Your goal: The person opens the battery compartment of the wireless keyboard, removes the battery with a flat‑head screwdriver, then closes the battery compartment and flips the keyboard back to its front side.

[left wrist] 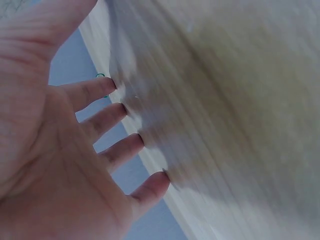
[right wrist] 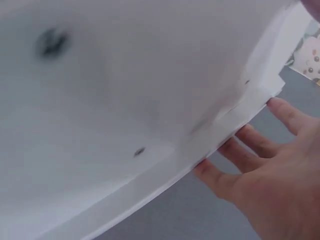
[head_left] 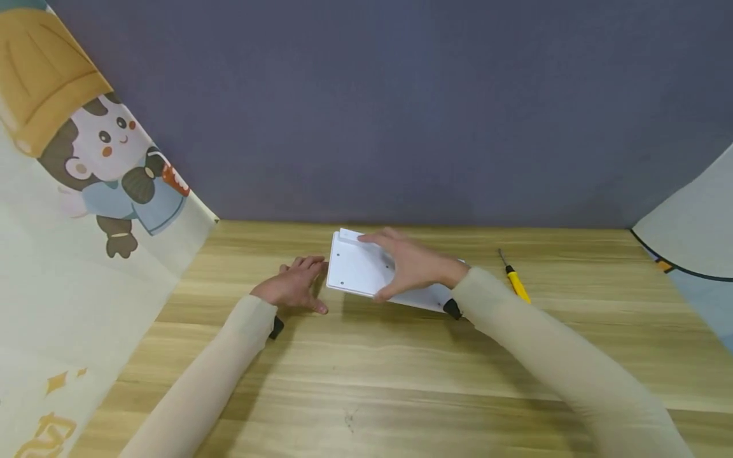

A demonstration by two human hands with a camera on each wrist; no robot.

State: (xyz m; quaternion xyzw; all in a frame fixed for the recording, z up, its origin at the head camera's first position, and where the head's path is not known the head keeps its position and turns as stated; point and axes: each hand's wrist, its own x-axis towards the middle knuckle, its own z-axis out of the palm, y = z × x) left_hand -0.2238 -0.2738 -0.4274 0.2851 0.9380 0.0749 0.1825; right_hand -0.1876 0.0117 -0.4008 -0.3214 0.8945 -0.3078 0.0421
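A white rectangular panel (head_left: 363,264) with small dark holes and a raised strip along its far edge is held slantwise over the wooden table. My right hand (head_left: 415,261) grips it across its width, thumb at the near edge and fingers along the far edge. In the right wrist view the fingertips press on the rim of the panel (right wrist: 125,115). Just left of the panel's end is my left hand (head_left: 294,284), fingers spread and holding nothing. Its fingertips (left wrist: 132,142) come right at the wooden tabletop in the left wrist view.
A screwdriver (head_left: 517,283) with a yellow and black handle lies on the wooden table (head_left: 366,388), right of the panel. Behind the table rises a dark grey-blue backdrop (head_left: 366,114). A pale sheet with a cartoon figure (head_left: 109,146) borders the left side.
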